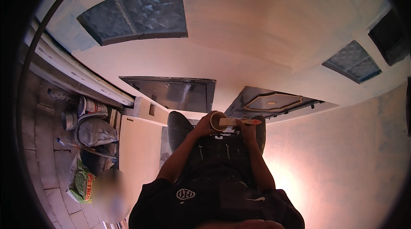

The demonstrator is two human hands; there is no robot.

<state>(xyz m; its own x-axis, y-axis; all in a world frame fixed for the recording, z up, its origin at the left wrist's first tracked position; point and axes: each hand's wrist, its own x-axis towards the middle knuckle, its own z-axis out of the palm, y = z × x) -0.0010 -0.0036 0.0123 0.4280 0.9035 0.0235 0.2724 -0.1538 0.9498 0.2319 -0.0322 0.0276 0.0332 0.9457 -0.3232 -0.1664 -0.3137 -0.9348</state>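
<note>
1. Dark printed shirt (214, 199) fills the lower edge; both bare forearms reach up from it.
2. Left hand (204, 127): fingers curled round a small pale round cup (217, 121), held above the knees.
3. Right hand (247, 127): fingers pinching a pale-handled brush w/ red tip (239, 121), its end at the cup.
4. Left, on the paved floor: grey sack (95, 132), green bag (80, 182).
5. Beyond: pale wall w/ dark glass-block panes (137, 11).

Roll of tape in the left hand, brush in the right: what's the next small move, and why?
Probably lower the brush away from the tape roll. The right hand holds its handle end right against the roll that the left hand grips, so the roll's open centre is partly blocked. Whether any tape is peeled free is too small to tell.
</note>
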